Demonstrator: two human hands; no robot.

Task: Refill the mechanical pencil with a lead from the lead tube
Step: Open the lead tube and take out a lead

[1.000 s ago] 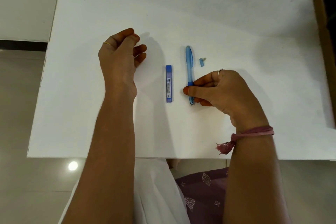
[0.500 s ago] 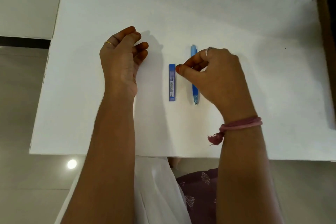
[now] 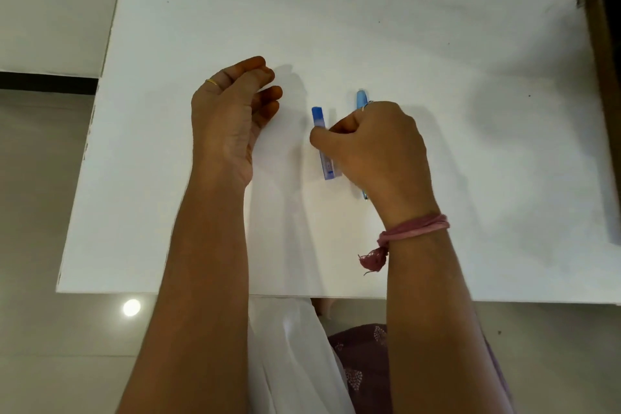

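A slim blue lead tube (image 3: 323, 144) sits near the middle of the white table (image 3: 470, 144), slightly tilted. My right hand (image 3: 373, 148) pinches it between thumb and fingers around its middle. The light blue mechanical pencil (image 3: 361, 101) lies just right of the tube; only its far end and its tip near my wrist show, my right hand hiding the rest. The pencil's small cap is hidden. To the left my left hand (image 3: 232, 114) rests on its edge on the table, fingers loosely curled, holding nothing.
A brown wooden edge (image 3: 605, 54) runs along the table's far right side. The table's front edge lies close to my body, with white and purple cloth (image 3: 336, 363) below it. Tiled floor surrounds the table on the left.
My right hand let go of the pencil, moved left and up, and took hold of the lead tube, which now sits tilted. My left hand stayed put.
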